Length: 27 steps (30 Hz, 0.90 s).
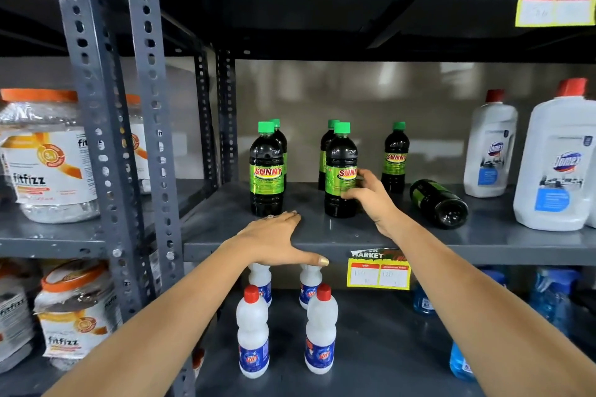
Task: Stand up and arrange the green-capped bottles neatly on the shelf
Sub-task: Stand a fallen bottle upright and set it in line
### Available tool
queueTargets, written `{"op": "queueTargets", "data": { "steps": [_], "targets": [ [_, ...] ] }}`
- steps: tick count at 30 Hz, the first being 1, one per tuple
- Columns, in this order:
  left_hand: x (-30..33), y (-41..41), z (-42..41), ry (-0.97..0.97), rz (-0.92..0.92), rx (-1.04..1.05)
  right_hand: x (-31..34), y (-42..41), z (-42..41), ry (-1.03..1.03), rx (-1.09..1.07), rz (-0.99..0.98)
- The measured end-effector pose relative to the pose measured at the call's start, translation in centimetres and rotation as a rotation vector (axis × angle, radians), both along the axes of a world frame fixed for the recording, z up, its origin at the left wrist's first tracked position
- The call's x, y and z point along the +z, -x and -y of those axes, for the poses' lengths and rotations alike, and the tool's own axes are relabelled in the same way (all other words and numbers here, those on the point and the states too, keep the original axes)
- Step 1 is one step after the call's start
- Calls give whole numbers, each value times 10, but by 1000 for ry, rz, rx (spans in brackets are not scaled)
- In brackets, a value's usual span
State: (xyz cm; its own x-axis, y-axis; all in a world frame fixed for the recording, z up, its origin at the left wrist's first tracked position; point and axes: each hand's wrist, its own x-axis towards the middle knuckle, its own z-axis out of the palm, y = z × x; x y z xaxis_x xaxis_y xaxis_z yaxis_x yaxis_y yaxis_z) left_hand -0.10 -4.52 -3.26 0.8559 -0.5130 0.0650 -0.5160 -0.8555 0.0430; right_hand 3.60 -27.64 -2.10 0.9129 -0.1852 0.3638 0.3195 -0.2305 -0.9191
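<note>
The right hand wraps its fingers around the front centre bottle, its grip grasping the label zone to square the bottle with its row. The left hand lies flat and released on the shelf edge, likely as a brace. 5 bottles stand; 1 fallen bottle lies right of them, not yet stood up

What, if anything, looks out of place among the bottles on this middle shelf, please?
One Sunny bottle lies on its side, base toward the camera, between the standing green-capped bottles and the white Domex bottle. The other five stand upright; the right hand is on the front middle bottle. Nothing looks spilled.
</note>
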Motion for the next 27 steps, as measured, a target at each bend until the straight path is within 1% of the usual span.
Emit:
{"op": "queueTargets", "data": {
  "steps": [2,8,19,27],
  "targets": [
    [0,0,0,4,-3,3,1,0,0,16,-2,5],
    [-2,-3,-1,-4,13,1,-4,-3,-2,156,-45,31],
    [-3,-3,-2,-4,11,9,-4,3,-4,245,-73,60],
    [-1,-2,2,2,15,23,-3,3,-4,289,-114,20]
  ]
}}
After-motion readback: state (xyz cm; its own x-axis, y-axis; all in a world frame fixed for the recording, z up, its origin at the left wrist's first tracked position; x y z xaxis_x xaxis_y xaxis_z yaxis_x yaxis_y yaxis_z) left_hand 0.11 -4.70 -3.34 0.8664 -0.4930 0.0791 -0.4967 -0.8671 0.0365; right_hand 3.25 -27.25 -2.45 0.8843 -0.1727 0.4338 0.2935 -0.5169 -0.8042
